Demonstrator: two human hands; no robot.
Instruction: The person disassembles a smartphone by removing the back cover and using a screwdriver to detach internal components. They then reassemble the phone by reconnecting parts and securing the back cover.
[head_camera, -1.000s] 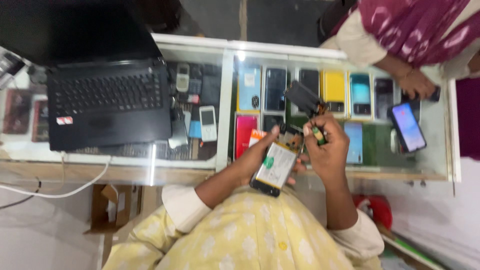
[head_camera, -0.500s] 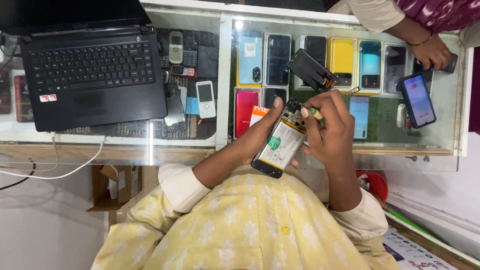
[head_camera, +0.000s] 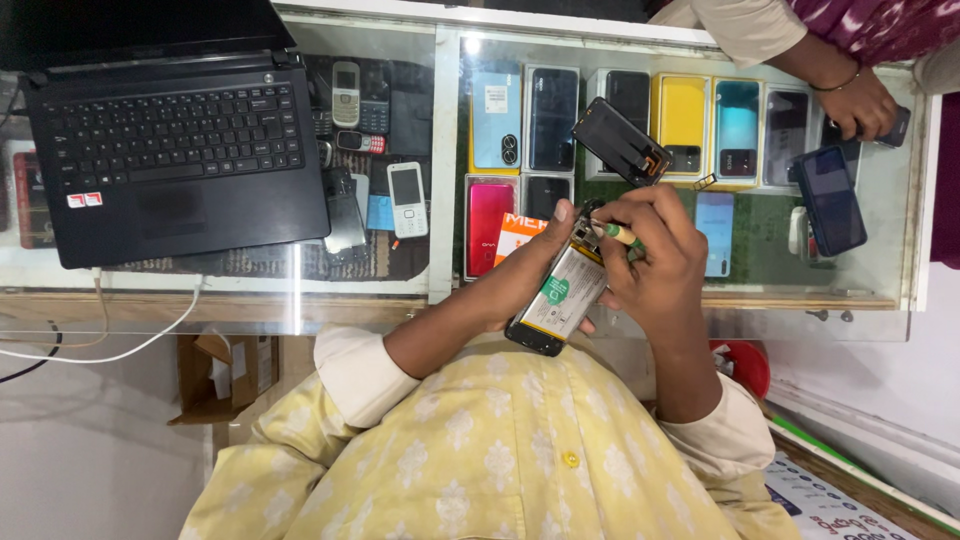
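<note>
My left hand (head_camera: 520, 285) grips an opened phone (head_camera: 558, 297) from below, its back off so the battery and board show. My right hand (head_camera: 655, 260) holds a small green-handled screwdriver (head_camera: 618, 233) with its tip at the phone's upper end. Both hands hover above the front edge of a glass counter (head_camera: 440, 150). A detached black phone back panel (head_camera: 620, 140) lies on the glass just beyond my right hand.
A black laptop (head_camera: 170, 150) sits on the counter at left, its white cable (head_camera: 120, 340) hanging off the edge. Phones and coloured boxes fill the case under the glass. Another person's hand (head_camera: 860, 100) holds a dark phone at far right; another phone (head_camera: 830, 200) lies nearby.
The view has shifted slightly. My hands keep the same hold on the phone and screwdriver. The lit phone at right now has a dark screen.
</note>
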